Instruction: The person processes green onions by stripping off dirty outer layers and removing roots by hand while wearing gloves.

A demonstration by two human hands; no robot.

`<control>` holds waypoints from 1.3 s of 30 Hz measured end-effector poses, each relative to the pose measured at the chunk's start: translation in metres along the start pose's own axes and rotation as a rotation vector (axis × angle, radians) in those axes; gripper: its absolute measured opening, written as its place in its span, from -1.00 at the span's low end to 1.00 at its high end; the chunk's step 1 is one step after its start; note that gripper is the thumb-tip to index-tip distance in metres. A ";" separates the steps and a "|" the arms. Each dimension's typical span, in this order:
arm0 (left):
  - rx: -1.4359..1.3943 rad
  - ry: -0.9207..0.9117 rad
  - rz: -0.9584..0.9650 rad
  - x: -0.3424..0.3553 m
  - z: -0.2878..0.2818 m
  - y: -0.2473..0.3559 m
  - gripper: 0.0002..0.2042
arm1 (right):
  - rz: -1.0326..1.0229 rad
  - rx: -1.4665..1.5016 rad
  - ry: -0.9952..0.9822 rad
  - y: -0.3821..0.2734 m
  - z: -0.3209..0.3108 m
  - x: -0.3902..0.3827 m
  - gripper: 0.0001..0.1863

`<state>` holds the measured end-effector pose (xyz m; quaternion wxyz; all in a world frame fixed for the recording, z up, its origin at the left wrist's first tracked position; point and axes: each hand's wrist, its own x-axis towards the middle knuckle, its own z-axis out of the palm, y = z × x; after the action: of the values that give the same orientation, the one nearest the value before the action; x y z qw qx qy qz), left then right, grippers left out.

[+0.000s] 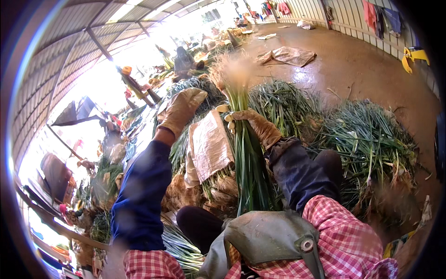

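Note:
My right hand (258, 125), in a dirty tan glove with pale fingertips, is wrapped round a bunch of green onions (239, 100). The bunch stands nearly upright, its blurred roots at the top and its long green leaves hanging toward my lap. To the left of the bunch and apart from it, my gloved left hand (182, 109) is raised with its fingers bent together. Its palm is hidden, so whatever it may hold does not show. Between my forearms, a pale woven sack (211, 144) partly covers more onions, whose brown roots (218, 190) stick out below.
Large heaps of green onions lie at the right (371, 144) and beyond my right hand (285, 104). A flattened sack (292, 56) lies on the wet brown floor (334, 56). Cut onion stalks (181, 246) lie beside my left knee. Another person (183, 60) is among the heaps farther back.

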<state>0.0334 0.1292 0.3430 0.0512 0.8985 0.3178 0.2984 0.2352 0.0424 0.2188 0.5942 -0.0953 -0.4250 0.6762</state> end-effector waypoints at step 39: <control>0.275 0.407 -0.111 -0.005 0.027 0.074 -0.65 | -0.137 -1.287 0.615 0.038 0.032 0.050 -0.79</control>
<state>0.0852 0.0702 0.3390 -0.1201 0.7996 0.4080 0.4239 0.1742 0.0747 0.2314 0.5542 -0.5862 -0.5579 0.1951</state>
